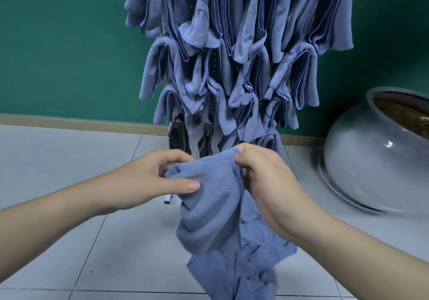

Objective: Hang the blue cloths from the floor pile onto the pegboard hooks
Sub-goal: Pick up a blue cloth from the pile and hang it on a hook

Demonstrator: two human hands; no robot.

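Note:
I hold one blue cloth (209, 202) up in front of me with both hands. My left hand (162, 179) pinches its upper left edge between thumb and fingers. My right hand (262, 174) grips its upper right corner. The cloth hangs down between them. Beneath it, the floor pile of blue cloths (246, 267) lies on the tiles. Straight ahead stands the pegboard (193, 146), white with small holes, almost wholly covered by several rows of hung blue cloths (232, 56). Only its lower left part shows bare; the hooks are hidden.
A large glossy grey pot (371, 160) lies tilted on the floor at the right. Dark shoes (178, 137) hang or lean at the pegboard's lower left. A green wall with a beige skirting (69, 122) runs behind. The floor is pale tile.

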